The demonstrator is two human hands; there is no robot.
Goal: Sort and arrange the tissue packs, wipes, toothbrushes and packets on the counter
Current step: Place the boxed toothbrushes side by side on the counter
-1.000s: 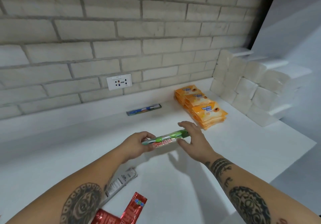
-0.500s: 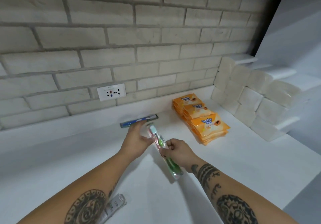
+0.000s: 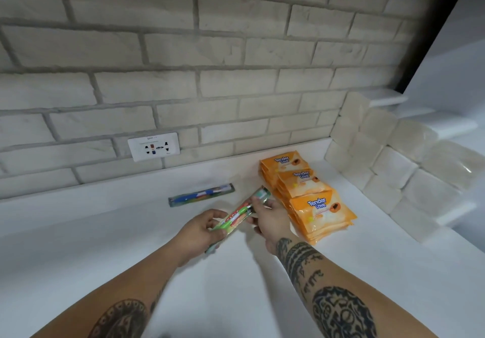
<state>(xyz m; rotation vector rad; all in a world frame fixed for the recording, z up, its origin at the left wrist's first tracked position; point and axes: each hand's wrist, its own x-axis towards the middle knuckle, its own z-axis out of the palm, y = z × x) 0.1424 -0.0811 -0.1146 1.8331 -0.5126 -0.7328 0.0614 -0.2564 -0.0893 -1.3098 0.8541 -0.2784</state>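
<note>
A packaged green toothbrush [image 3: 237, 213] is held low over the white counter [image 3: 131, 232], slanting from lower left up to the right. My left hand [image 3: 199, 230] grips its lower end and my right hand [image 3: 270, 218] pinches it near the upper end. A packaged blue toothbrush [image 3: 201, 195] lies flat by the wall, just behind both hands. Orange wipes packs [image 3: 307, 193] are stacked in a row right of my right hand. White tissue packs [image 3: 388, 159] are piled in stepped rows at the far right.
A brick wall [image 3: 210, 75] with a white power socket [image 3: 154, 146] runs behind the counter. The counter's right edge [image 3: 462, 235] drops off beyond the tissue packs.
The green toothbrush has swung from pointing toward me to slanting up to the right, closer to the wipes. My left hand has taken hold of its lower end; the view moved closer.
</note>
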